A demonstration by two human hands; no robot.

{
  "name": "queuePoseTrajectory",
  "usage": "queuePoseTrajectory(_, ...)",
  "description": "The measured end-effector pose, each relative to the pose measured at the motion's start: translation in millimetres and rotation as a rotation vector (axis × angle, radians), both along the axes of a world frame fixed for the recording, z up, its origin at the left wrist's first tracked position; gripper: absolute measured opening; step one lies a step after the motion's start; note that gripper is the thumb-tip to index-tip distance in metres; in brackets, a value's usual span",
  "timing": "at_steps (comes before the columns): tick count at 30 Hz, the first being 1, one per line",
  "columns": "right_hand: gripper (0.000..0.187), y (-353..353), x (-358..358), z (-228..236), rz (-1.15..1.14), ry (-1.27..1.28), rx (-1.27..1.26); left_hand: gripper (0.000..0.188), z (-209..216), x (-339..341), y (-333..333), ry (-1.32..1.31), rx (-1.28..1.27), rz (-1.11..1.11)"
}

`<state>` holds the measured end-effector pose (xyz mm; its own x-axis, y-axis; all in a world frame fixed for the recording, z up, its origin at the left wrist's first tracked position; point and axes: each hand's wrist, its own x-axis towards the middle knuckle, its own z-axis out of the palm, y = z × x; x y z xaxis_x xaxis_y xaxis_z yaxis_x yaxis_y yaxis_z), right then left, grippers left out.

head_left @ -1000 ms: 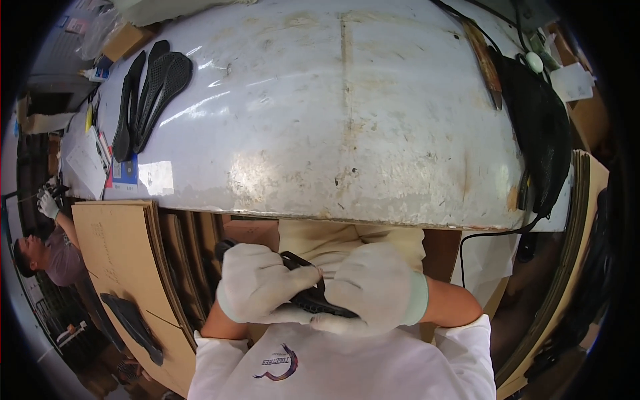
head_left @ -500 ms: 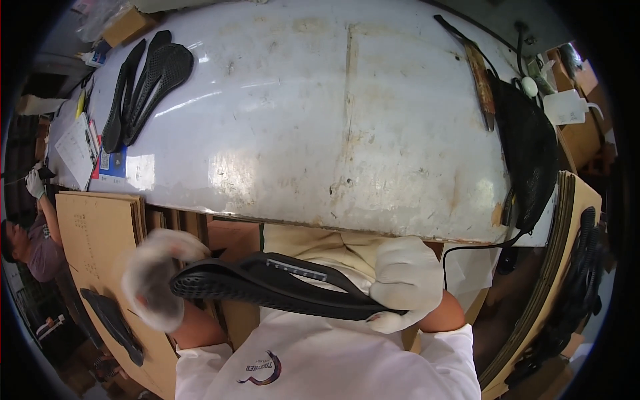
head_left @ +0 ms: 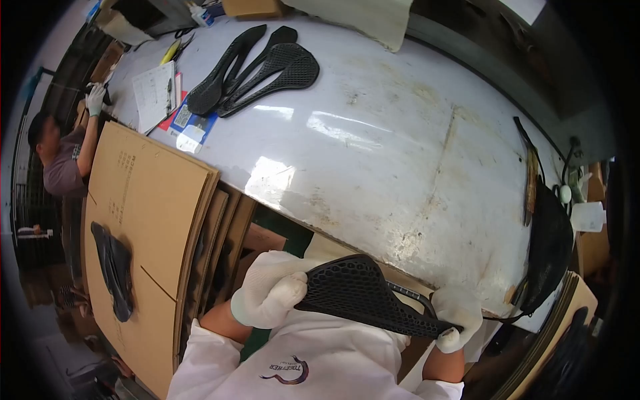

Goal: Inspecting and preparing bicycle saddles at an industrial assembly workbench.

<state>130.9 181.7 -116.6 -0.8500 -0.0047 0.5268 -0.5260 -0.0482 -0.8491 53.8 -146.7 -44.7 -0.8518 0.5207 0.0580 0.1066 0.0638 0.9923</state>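
Observation:
Both my hands wear white gloves and hold one black bicycle saddle with a honeycomb mesh top, close to my chest below the table edge. My left hand grips its wide rear end. My right hand grips its narrow nose. The saddle lies roughly level, its mesh top facing up, and a metal rail shows near its nose.
A worn white table lies ahead with several black saddles at its far left, beside papers. Flat cardboard sheets stand at my left with a black saddle on them. Another person works at far left. Dark gear sits at right.
My hands were bunched together on a small dark part; they have spread apart and now hold the saddle out lengthwise. The view has swung left.

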Motion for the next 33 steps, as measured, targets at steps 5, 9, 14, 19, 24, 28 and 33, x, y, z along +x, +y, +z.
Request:
queuePoseTrajectory(5,0.047,3.2,-0.6,-1.4,0.057,0.092,0.122,0.051,5.4,-9.2,-4.7,-0.056,-0.028,-0.122)
queuePoseTrajectory(9,0.052,-1.3,4.5,10.6,0.032,0.211,0.239,0.038,-17.6,-1.5,-13.3,0.060,0.082,-0.172)
queuePoseTrajectory(14,0.055,12.8,8.2,17.1,0.136,0.183,0.407,0.063,-11.2,8.3,-8.0,0.028,-0.033,-0.084)
queuePoseTrajectory(19,0.050,13.0,16.0,13.0,0.089,0.167,0.464,0.040,-16.2,1.1,-9.4,-0.104,0.037,-0.231)
queuePoseTrajectory(24,0.042,5.1,3.5,36.9,0.117,-0.044,0.781,0.067,-5.6,1.9,-12.6,-0.042,-0.120,-0.113)
queuePoseTrajectory(28,0.049,-14.1,12.1,43.0,0.118,-0.281,0.790,0.069,-3.5,3.8,3.3,0.090,-0.162,-0.104)
queuePoseTrajectory(33,0.053,-13.1,17.9,39.8,0.172,-0.329,0.933,0.064,-1.8,5.0,11.9,0.283,-0.198,-0.100)
